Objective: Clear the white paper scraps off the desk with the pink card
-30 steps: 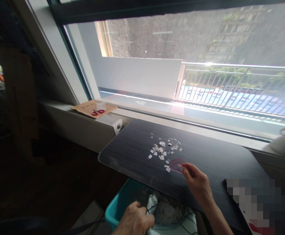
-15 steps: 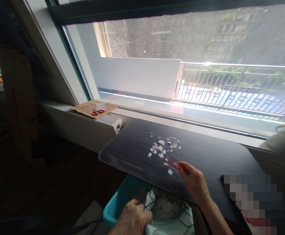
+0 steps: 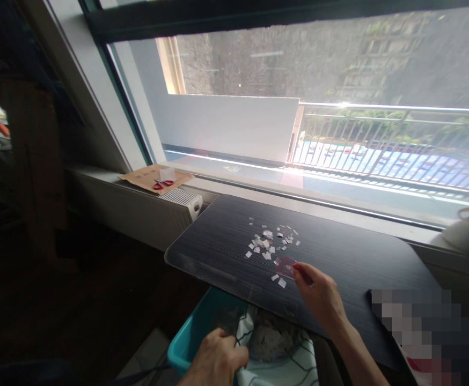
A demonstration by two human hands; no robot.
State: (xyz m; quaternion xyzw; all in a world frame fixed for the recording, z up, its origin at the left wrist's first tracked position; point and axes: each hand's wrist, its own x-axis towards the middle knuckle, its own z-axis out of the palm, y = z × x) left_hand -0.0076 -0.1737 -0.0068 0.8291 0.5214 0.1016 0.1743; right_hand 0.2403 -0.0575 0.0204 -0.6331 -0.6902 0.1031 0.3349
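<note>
- Protractor [image 3: 284, 267]: between middle and near edge of surface [image 3: 355, 268], pinched in fingertips of right hand [image 3: 322, 292].
- Scraps [image 3: 265, 244]: mid-surface, two nearer near edge.
- Left hand [image 3: 221, 354]: fingers look clamped on bin [image 3: 194, 328] rim, partly hidden.

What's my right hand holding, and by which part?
Your right hand is holding the see-through pink protractor by its right-hand end.

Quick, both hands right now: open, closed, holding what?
Left hand: curled closed at the turquoise plastic bin; exactly what it grips cannot be told.
Right hand: closed, pinching a translucent pink, rounded plastic piece.
</note>
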